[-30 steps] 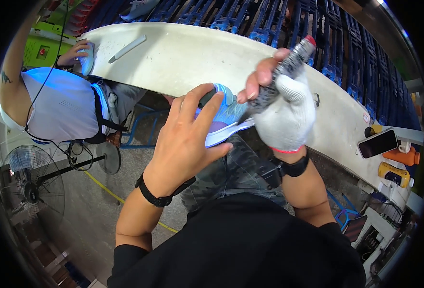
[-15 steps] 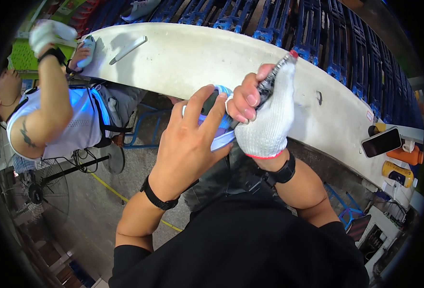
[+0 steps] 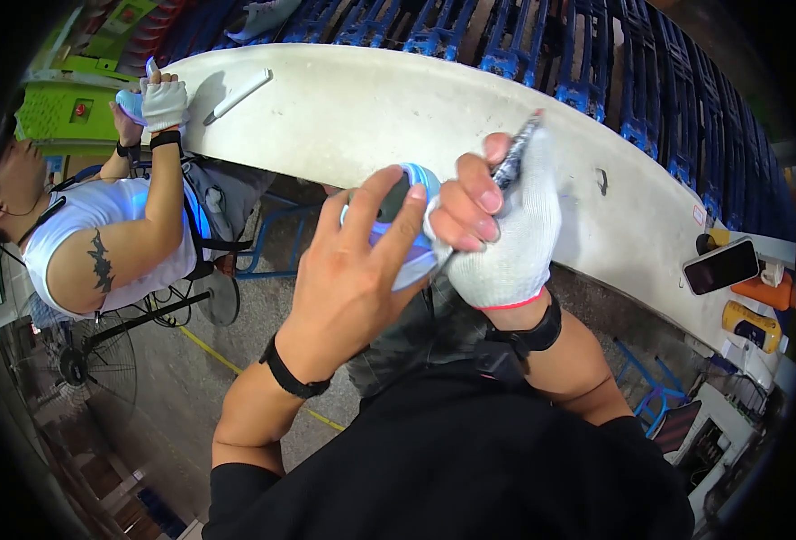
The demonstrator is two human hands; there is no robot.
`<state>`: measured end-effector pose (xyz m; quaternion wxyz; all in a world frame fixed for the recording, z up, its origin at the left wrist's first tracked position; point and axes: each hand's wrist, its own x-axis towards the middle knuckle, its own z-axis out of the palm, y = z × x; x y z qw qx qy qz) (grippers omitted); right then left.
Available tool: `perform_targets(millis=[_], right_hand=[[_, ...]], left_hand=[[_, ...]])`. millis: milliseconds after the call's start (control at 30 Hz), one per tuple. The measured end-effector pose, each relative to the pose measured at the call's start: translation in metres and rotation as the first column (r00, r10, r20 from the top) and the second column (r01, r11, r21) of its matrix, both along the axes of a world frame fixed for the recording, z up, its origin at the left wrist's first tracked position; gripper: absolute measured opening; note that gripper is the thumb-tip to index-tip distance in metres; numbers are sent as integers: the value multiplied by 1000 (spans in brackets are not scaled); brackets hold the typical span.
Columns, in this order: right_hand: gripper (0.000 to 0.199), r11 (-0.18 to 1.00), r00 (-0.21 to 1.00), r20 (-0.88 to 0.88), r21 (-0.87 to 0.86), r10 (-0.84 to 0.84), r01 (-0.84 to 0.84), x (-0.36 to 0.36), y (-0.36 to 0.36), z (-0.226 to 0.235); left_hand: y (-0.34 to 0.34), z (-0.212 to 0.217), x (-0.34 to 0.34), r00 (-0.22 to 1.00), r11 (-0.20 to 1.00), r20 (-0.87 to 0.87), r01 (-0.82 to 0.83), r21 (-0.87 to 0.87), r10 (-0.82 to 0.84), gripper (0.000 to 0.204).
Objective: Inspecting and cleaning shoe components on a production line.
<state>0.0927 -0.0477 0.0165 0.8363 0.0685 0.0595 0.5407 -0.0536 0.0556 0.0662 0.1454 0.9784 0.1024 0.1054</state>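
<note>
My left hand (image 3: 348, 270) is bare and wrapped over a light blue and white shoe (image 3: 423, 178), its fingers spread across the dark opening. My right hand (image 3: 504, 236), in a white knit glove with bare fingers, grips a slim hand tool (image 3: 515, 160). Its handle is dark and mottled, with a reddish end pointing up and away from me. The tool's lower end meets the shoe's near right edge, where a thin dark tip shows beside the pale sole; its exact kind is blurred. Both hands are held in front of the white table's near edge.
A white curved table (image 3: 353, 99) holds a white-handled tool (image 3: 240, 94) at left, a phone (image 3: 720, 266) and a yellow bottle (image 3: 751, 326) at right. Blue racks (image 3: 587, 72) run behind. A co-worker (image 3: 119, 225) sits at left, handling a shoe; a fan (image 3: 74, 364) stands behind.
My right hand has dropped slightly and shifted right, the tool's reddish end coming down with it. My left hand stays on the shoe. The co-worker's raised gloved hand has come down to their shoe.
</note>
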Motion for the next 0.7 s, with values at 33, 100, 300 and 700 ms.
perform_targets(millis=[33, 100, 300, 700], right_hand=[[49, 976, 977, 165, -143, -138, 162, 1, 2, 3], [45, 840, 897, 377, -388, -231, 380, 2, 7, 14], [25, 291, 89, 916, -215, 392, 932, 80, -29, -8], [82, 261, -310, 273, 204, 911, 944, 93, -178, -40]], left_hand=[[-2, 0, 0, 1000, 999, 2, 12, 34, -12, 89], [-7, -1, 4, 1000, 999, 0, -3, 34, 3, 88], [-2, 5, 6, 999, 999, 36, 6, -49, -4, 83], [-20, -33, -20, 895, 659, 343, 75, -748, 287, 49]])
